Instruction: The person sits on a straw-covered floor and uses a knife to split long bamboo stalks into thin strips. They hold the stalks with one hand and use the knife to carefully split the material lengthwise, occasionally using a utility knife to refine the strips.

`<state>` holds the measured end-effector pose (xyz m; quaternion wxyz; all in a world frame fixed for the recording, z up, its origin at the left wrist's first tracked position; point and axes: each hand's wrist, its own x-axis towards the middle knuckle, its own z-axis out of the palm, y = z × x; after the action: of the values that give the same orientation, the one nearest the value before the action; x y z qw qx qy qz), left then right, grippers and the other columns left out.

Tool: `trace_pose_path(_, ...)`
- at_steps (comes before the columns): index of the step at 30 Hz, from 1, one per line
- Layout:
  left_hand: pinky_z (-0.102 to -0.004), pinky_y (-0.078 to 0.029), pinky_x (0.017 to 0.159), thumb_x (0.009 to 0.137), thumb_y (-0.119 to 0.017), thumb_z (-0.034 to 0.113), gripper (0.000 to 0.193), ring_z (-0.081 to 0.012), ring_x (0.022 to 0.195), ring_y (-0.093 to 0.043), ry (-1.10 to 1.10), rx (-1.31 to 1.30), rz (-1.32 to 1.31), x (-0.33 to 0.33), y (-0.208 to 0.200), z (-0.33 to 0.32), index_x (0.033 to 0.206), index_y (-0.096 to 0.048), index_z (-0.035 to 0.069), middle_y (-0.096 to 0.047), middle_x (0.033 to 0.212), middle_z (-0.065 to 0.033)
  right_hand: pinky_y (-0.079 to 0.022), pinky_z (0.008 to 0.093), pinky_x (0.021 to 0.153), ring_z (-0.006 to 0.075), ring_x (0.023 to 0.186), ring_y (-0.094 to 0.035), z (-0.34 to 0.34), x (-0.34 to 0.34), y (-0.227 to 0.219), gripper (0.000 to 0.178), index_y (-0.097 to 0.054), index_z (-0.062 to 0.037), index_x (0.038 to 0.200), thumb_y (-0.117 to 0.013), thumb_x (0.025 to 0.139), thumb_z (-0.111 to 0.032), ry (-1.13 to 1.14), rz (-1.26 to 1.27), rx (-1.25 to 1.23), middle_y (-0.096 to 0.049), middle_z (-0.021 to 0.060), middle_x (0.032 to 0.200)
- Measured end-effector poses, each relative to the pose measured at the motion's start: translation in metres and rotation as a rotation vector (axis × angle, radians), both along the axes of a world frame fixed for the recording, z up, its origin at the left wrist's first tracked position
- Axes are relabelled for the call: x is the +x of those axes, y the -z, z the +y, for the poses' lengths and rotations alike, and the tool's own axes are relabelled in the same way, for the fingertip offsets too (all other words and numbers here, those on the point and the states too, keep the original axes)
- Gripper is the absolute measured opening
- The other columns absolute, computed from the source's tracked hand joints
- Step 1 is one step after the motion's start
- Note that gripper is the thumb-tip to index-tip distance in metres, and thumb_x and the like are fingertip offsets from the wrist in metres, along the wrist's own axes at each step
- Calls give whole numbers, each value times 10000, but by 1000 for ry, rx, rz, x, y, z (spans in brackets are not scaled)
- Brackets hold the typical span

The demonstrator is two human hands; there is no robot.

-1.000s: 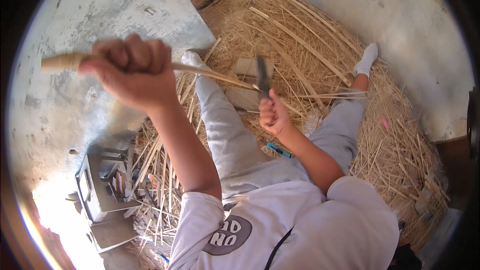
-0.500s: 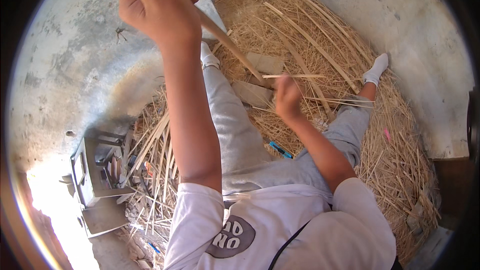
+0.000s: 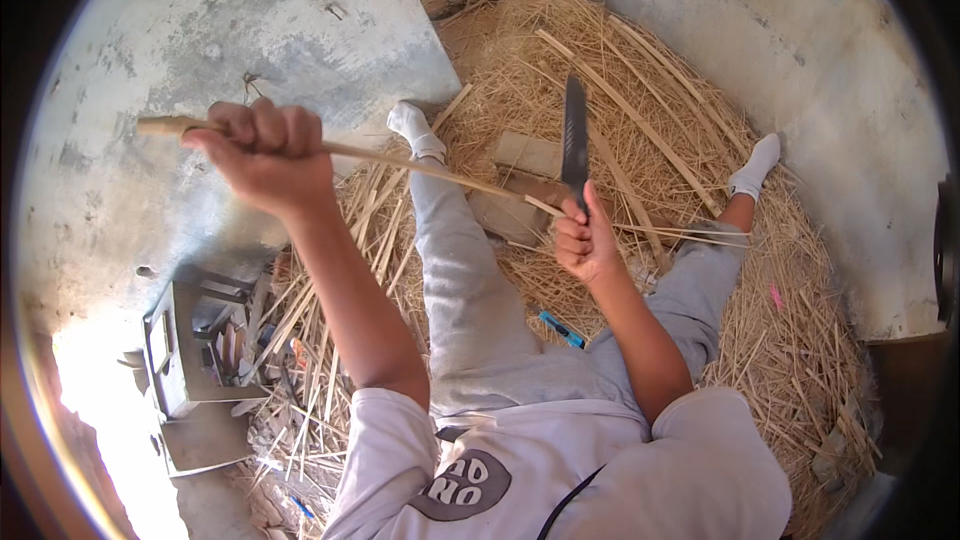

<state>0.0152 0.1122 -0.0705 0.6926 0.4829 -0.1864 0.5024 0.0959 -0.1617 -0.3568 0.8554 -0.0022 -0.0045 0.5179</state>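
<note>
The left hand (image 3: 265, 148) was clenched around a long bamboo stick (image 3: 400, 161), raised out to the person's left, the stick slanting down toward the right. The right hand (image 3: 585, 240) was fisted on the handle of a dark-bladed knife (image 3: 574, 140), blade pointing upward, its lower edge meeting the stick's thin end just above the fist. Beneath lay grey-trousered legs stretched out in white socks (image 3: 415, 128), resting on a heap of bamboo shavings and slivers (image 3: 660, 90). A blue pen-like object (image 3: 560, 328) lay between the legs. A small grey wooden stool (image 3: 190, 355) stood at the left on the concrete floor (image 3: 250, 20).
</note>
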Motion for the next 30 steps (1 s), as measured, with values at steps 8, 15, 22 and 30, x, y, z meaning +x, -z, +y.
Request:
trace_pose_path(8,-277,-156,372,989,-385,672,594,-75,412,-178,-360,116,73,45,-20,-83,686,-288,170,-212,509,51,-292,244,386,61,414,-361,-3,-5,-189,530,-458,-92,725,-446,1040,-517,964,-867,-770,-415,-29,543)
trace_pose_path(15,-284,-167,406,988,-495,611,608,-87,421,-207,-233,139,52,76,-29,-99,677,-330,116,-252,524,29,-517,497,655,399,615,-619,12,-71,109,576,-652,27,1044,-489,1008,-524,88,-1231,-1905,-664,249,761)
trace_pose_path(22,-270,-178,395,1003,-476,594,571,-77,425,-246,-161,32,90,62,-26,-68,746,-380,94,-300,552,23,-302,356,375,144,372,-352,1,-32,50,528,-506,-85,814,-541,969,-588,15,-375,-1245,-405,15,525)
trace_pose_path(30,-270,-195,394,994,-477,614,588,-87,415,-269,-253,14,137,67,-30,-79,738,-362,98,-303,545,17,-391,395,506,219,517,-500,-43,-20,66,478,-581,-61,851,-512,1014,-505,319,-1121,-1961,-488,65,602)
